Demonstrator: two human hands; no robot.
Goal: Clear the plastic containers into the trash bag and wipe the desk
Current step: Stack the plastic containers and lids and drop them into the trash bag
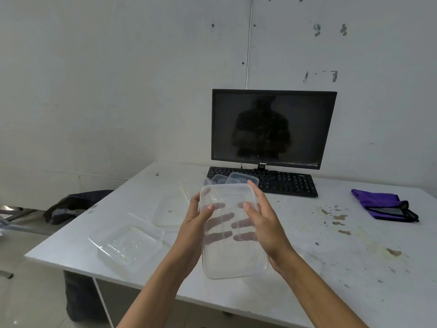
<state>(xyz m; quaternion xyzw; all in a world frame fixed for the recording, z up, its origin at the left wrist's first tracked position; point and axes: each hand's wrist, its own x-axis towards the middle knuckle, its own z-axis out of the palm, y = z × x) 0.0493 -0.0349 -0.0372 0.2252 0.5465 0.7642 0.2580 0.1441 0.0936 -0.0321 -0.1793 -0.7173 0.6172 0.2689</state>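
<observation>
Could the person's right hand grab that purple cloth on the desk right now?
Not as it is, probably: the right hand grips the clear container together with the left hand. The desk between it and the purple cloth looks free, so once it lets go, likely yes.

keyboard (283, 182) before monitor (272, 127), cloth (380, 204) right

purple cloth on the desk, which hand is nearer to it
Right. The right hand grips the right edge of the clear container, left of the purple cloth; the left hand grips its left edge, farther off.
</observation>
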